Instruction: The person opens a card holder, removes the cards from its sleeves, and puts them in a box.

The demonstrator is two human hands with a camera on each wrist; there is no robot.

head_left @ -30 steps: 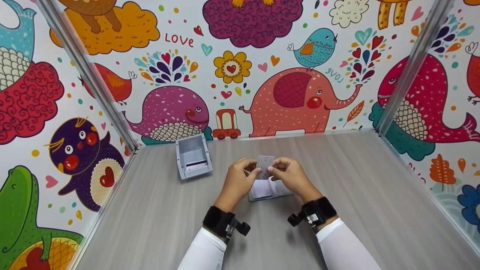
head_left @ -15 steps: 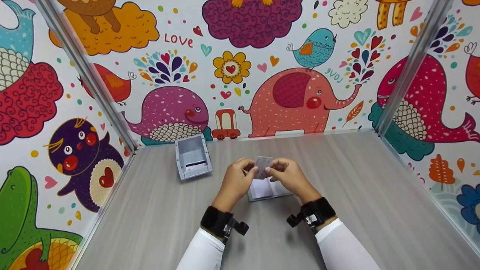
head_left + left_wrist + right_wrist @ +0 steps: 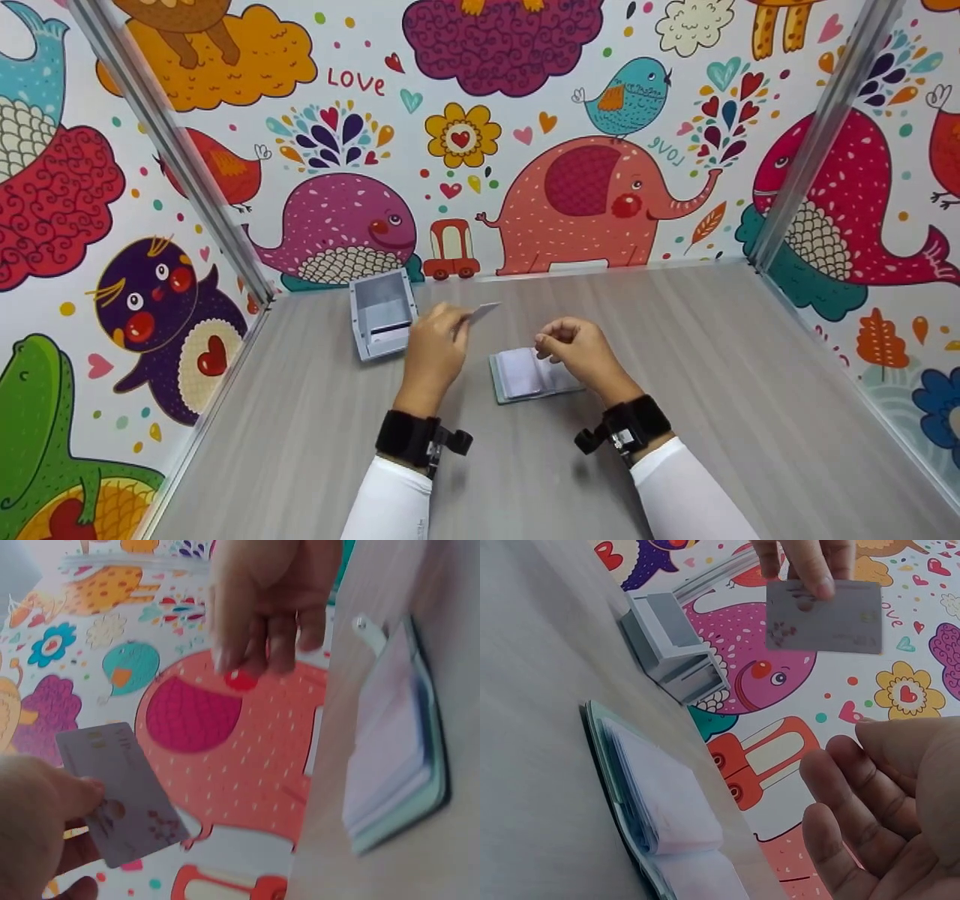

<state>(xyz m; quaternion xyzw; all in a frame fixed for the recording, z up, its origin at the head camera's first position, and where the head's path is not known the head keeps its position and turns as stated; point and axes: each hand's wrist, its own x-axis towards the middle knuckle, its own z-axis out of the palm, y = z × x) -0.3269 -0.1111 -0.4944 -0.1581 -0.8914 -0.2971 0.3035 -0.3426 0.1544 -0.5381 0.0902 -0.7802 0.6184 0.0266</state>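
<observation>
My left hand pinches a grey plastic bank card between thumb and fingers, raised over the table to the left of an open card holder. A gold chip patch and small print show on the card's face in the left wrist view. The card holder, green-edged with whitish sleeves, lies spread on the table; a strap with a snap sticks out from it. Above its right half hovers my right hand, its fingers loosely bent, and the right wrist view shows nothing between them.
A grey open-topped plastic box with a slotted front section stands at the back left, just beyond my left hand. Printed cartoon panels wall the table at the back and both sides.
Both hands held the card over the card holder before. My right hand has let go and stayed there, while my left hand has carried the card left toward the grey box.
</observation>
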